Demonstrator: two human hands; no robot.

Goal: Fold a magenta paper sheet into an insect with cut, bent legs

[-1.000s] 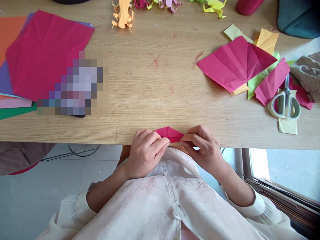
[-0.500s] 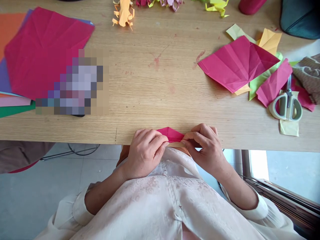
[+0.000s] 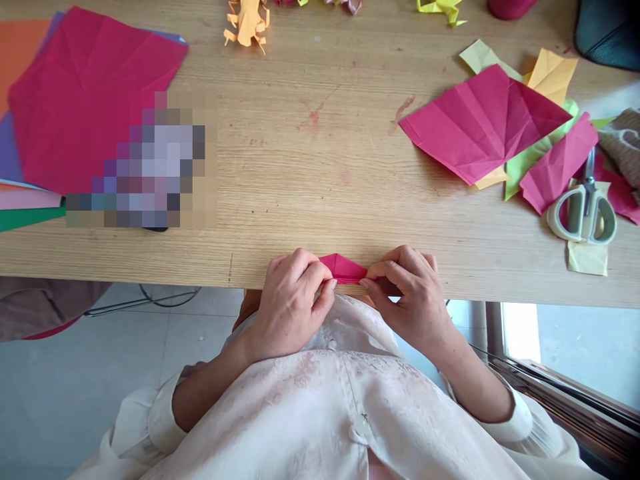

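Observation:
A small folded piece of magenta paper (image 3: 344,268) lies at the front edge of the wooden table, its peak pointing away from me. My left hand (image 3: 299,301) pinches its left end between thumb and fingers, hiding that end. At the opposite end, my right hand (image 3: 407,293) grips the right tip in a similar pinch. Several thin layers show along the paper's near edge, between the two thumbs.
To the right lie creased magenta paper (image 3: 487,123), coloured scraps and scissors (image 3: 583,210) with pale handles. At left, a magenta sheet (image 3: 95,100) tops a stack beside a blurred object (image 3: 160,173). An orange paper figure (image 3: 247,23) stands at the back of the table (image 3: 280,173).
My left fingers have shifted slightly along the folded paper and lifted a little at the knuckles. My right hand keeps its pinch. The view has moved slightly.

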